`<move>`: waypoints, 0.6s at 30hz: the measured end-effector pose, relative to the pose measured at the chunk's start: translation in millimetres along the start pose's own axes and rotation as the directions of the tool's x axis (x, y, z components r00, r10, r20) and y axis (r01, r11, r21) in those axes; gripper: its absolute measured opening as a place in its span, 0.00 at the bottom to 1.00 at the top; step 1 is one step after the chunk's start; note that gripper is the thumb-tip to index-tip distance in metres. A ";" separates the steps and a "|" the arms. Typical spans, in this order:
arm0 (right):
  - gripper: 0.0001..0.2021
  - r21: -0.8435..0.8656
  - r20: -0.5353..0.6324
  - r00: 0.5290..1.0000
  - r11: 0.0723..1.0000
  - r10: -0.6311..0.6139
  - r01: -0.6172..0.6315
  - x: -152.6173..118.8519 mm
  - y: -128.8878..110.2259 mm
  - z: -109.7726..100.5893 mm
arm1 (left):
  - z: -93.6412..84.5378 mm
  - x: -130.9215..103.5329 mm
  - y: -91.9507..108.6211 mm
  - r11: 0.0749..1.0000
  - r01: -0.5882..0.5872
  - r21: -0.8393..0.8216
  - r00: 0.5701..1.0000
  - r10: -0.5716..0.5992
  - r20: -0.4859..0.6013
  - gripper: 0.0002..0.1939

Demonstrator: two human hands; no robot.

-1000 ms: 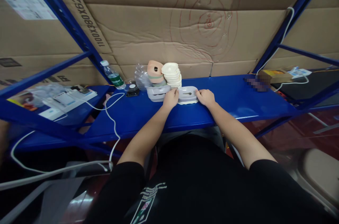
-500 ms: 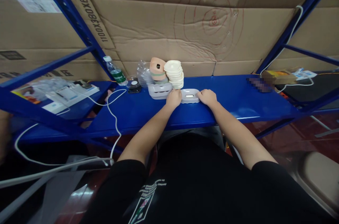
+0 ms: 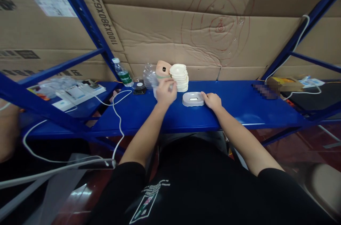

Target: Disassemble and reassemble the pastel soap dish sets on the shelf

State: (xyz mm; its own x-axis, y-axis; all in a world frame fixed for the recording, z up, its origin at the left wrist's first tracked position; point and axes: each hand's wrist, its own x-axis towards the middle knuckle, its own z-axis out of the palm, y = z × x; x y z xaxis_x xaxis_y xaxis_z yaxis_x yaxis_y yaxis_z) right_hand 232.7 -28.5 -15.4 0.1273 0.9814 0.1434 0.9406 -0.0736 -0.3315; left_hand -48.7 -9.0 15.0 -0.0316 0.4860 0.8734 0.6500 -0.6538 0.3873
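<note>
A pale grey oval plastic dish (image 3: 193,99) with a slot in its middle lies on the blue shelf. My right hand (image 3: 212,101) grips its right end, thumb and fingers closed at the rim. Left of the dish, my left hand (image 3: 165,94) is raised with bent fingers, thumb apart from them, slightly blurred. Behind the left hand a similar pale grey piece (image 3: 155,92) is mostly hidden. Just beyond stand a stack of cream-coloured dishes (image 3: 180,77) and a peach-coloured piece with a dark square hole (image 3: 162,66).
Clear plastic wrap (image 3: 149,76), a small black object with a round white top (image 3: 139,86) and a water bottle (image 3: 123,73) stand to the left. A white cable (image 3: 116,115) crosses the shelf's left part. A cardboard box (image 3: 284,84) sits at right. Blue posts frame both sides.
My left hand has let go of the pale grey dish's left end and moved left, over the similar piece. My right hand stays on the dish. The view has shifted slightly.
</note>
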 end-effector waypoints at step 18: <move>0.29 0.072 -0.100 0.993 0.995 -0.056 0.064 0.4 7.8 6.1 | -73.1 -0.5 -150.1 0.486 0.520 0.703 0.653 -0.757 0.040 0.19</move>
State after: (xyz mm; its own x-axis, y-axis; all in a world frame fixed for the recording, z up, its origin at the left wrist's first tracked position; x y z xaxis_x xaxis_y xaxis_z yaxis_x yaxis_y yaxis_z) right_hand 238.2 -27.6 -23.6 0.1049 0.9615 0.2540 0.9215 0.0020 -0.3884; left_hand -201.8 46.5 -22.0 -0.4821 0.8351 0.2651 0.8328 0.3428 0.4347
